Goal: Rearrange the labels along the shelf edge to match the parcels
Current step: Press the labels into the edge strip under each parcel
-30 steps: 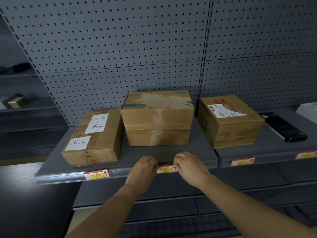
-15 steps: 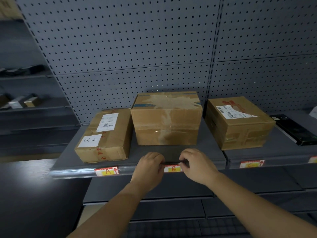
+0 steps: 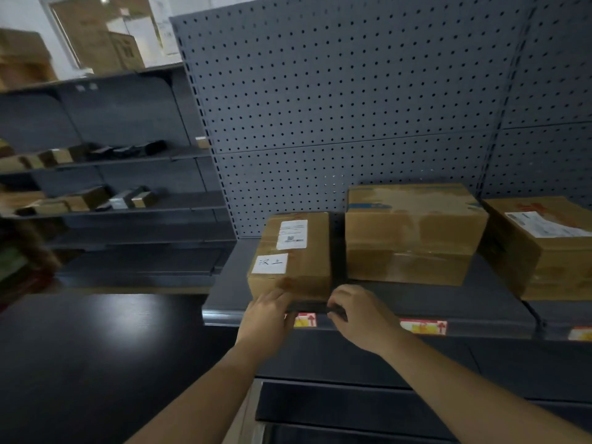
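Note:
Three brown cardboard parcels stand on the grey shelf [image 3: 480, 307]: a flat left parcel [image 3: 293, 257] with white stickers, a taller middle parcel [image 3: 413, 233] and a right parcel [image 3: 544, 251] cut by the frame edge. Red-and-yellow labels sit in the shelf's front rail: a left label [image 3: 305, 320], a middle label [image 3: 423, 326] and a right label [image 3: 580, 333]. My left hand [image 3: 266, 317] covers the left label's left end with curled fingers. My right hand [image 3: 355, 312] hooks its fingertips over the rail just right of that label.
A grey pegboard wall [image 3: 352, 107] backs the shelf. To the left stands another shelf unit [image 3: 112, 155] with small boxes and dark packets. A dark glossy surface [image 3: 96, 347] lies low on the left. Lower shelves [image 3: 384, 411] run beneath my arms.
Both hands have moved left along the rail, from either side of the middle label to the left label. The view has swung left with them.

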A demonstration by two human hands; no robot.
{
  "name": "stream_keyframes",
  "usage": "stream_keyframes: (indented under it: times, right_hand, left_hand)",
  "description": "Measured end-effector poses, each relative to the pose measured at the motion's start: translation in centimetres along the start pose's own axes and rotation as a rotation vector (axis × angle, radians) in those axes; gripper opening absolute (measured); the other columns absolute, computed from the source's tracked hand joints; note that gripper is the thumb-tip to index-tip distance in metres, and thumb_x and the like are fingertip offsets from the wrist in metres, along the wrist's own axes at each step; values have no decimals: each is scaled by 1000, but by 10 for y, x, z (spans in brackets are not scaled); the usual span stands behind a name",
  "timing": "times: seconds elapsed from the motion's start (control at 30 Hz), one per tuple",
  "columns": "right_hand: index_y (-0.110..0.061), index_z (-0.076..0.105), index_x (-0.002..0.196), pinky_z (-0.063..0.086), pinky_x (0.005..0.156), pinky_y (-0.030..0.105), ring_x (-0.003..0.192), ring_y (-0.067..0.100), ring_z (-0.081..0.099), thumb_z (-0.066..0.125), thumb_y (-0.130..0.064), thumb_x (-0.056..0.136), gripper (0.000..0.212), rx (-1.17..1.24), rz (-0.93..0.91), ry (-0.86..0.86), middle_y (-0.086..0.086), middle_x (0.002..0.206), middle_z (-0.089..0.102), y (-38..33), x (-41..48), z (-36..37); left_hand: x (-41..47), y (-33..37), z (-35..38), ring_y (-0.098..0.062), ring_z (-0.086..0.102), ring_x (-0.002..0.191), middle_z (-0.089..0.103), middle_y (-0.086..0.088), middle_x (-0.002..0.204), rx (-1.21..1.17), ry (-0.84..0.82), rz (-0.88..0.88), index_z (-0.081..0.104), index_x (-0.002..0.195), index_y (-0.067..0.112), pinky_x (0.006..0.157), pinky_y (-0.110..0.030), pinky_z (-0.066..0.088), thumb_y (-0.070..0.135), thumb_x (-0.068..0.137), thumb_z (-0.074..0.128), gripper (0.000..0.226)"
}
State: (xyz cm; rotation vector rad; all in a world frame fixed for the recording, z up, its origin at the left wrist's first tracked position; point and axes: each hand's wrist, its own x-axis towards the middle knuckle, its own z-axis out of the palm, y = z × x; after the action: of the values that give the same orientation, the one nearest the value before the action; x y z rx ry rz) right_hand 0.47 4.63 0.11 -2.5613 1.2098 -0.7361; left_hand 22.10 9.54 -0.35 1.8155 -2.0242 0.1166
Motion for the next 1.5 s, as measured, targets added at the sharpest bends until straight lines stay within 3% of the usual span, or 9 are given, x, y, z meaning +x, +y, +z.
stream_keyframes:
  times: [0.17,0.3,0.77,1.3,1.5]
  right_hand:
    - [-20,70,111,46,90,29,104,14,55,57,-27,96,21,-73,59,-26,-7,111,63,-29,12,37]
    - [-20,71,103,48,87,34,99,17,58,60,-25,94,16,-158,104,-5,-5,106,66,-39,14,46]
    - [-22,70,101,47,91,35,100,15,57,59,-26,95,14,-231,127,-58,-5,105,65,-38,23,52]
    - [-17,67,96,45,90,32,100,16,57,54,-17,97,13,-242,121,-81,-3,105,64,-46,30,63]
    - [-18,69,97,46,92,33,100,17,58,55,-19,96,14,-263,119,-69,-2,105,66,-45,29,67]
  left_hand:
    - [-11,-54,1,-16,57,95,64,7,100,-51,-7,55,65,98,26,77,-36,49,26,86,63,11]
    - [-6,-71,12,-15,56,95,64,9,99,-61,-27,103,66,97,28,79,-34,47,27,87,61,11]
    - [-1,-74,32,-15,58,87,66,10,90,-40,34,131,71,84,26,74,-34,48,23,86,69,4]
    - [2,-84,37,-13,59,89,64,8,93,20,11,173,68,90,25,79,-31,48,18,84,73,10]
    - [1,-85,37,-12,58,84,64,9,87,18,-3,166,69,83,26,75,-29,49,15,79,76,14]
